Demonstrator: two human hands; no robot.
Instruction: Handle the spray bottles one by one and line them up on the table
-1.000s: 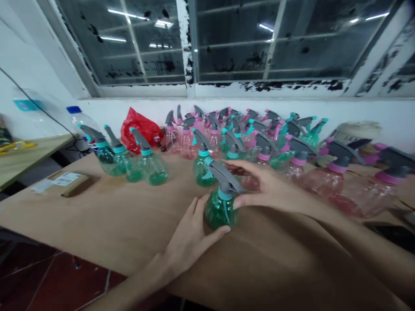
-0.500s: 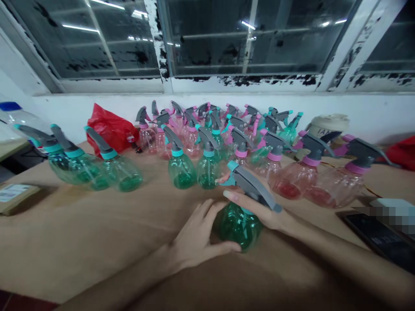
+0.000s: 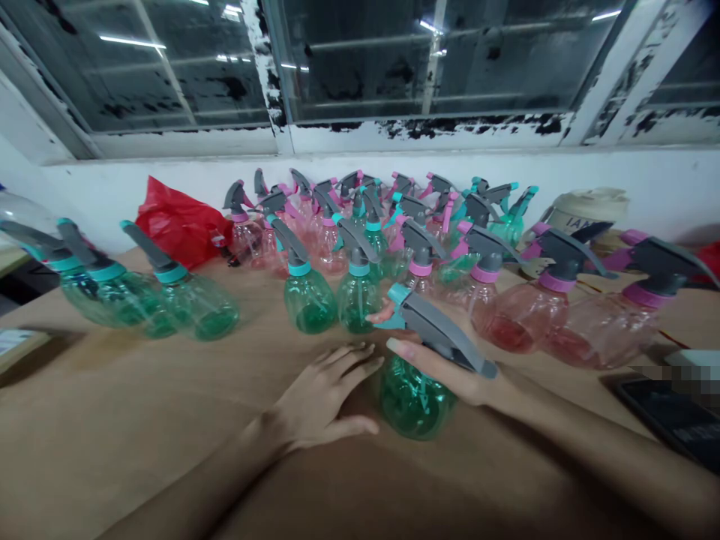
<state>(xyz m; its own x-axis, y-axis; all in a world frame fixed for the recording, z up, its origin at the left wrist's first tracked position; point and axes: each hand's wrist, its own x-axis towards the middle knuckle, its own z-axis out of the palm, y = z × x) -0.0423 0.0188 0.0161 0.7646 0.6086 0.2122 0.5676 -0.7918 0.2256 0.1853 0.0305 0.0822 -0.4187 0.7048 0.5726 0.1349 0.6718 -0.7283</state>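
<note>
A green spray bottle (image 3: pixel 415 401) with a grey and turquoise trigger head stands near the front of the table. My right hand (image 3: pixel 444 367) is wrapped round its neck, with fingers at the turquoise trigger. Just left of that bottle, my left hand (image 3: pixel 326 397) is spread low over the tabletop, thumb and fingers apart, holding nothing. Two more green spray bottles, one on the left (image 3: pixel 310 300) and one on the right (image 3: pixel 358 296), stand right behind. To the right is a row of pink spray bottles (image 3: pixel 520 315).
Several green spray bottles (image 3: pixel 205 307) stand at the left. Many pink and green ones crowd against the wall, beside a red plastic bag (image 3: pixel 177 225). A phone (image 3: pixel 669 412) lies at the right on the wooden table (image 3: pixel 140 420); a cream bag (image 3: pixel 590 210) sits behind.
My left hand has come away from the green spray bottle, moving left with its fingers spreading. My right hand keeps its hold at the neck. The view has shifted slightly.
</note>
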